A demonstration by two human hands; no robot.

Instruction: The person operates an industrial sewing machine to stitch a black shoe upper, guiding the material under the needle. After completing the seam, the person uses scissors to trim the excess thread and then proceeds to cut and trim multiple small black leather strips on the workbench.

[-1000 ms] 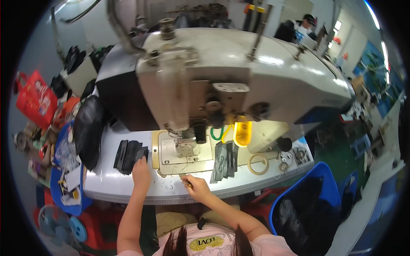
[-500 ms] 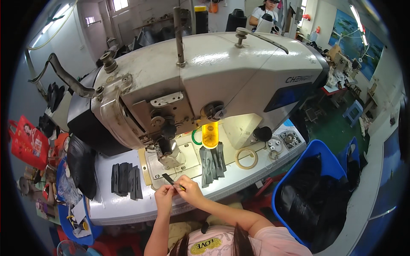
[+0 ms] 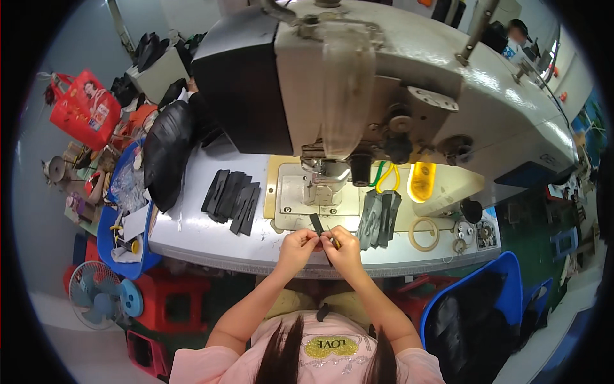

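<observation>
Close together at the front edge of the sewing table, my two hands meet over a narrow black strip [image 3: 316, 222]. My left hand [image 3: 298, 251] is closed, its fingertips pinching the strip. My right hand [image 3: 345, 249] is closed around a small yellow-and-black tool [image 3: 335, 242], mostly hidden by the fingers; its fingertips also meet the strip. Just beyond stands a large white sewing machine [image 3: 422, 57], its presser foot area [image 3: 325, 189] above a metal plate. Black slitted pieces [image 3: 231, 198] lie in a row on the left, and more greyish-black ones [image 3: 378, 221] on the right.
Right of the pieces are a tan ring [image 3: 423, 235], a yellow oval holder [image 3: 422, 181] and a tray of bobbins [image 3: 486, 234]. Blue bins of black material [image 3: 470, 313] and of oddments [image 3: 137, 256] flank the table. A fan [image 3: 96, 296] and red stool [image 3: 171, 301] stand lower left.
The view has swung left and downward, so the machine sits higher and farther right in it. My hands stay together on the strip, whose lower end now shows beneath the fingers.
</observation>
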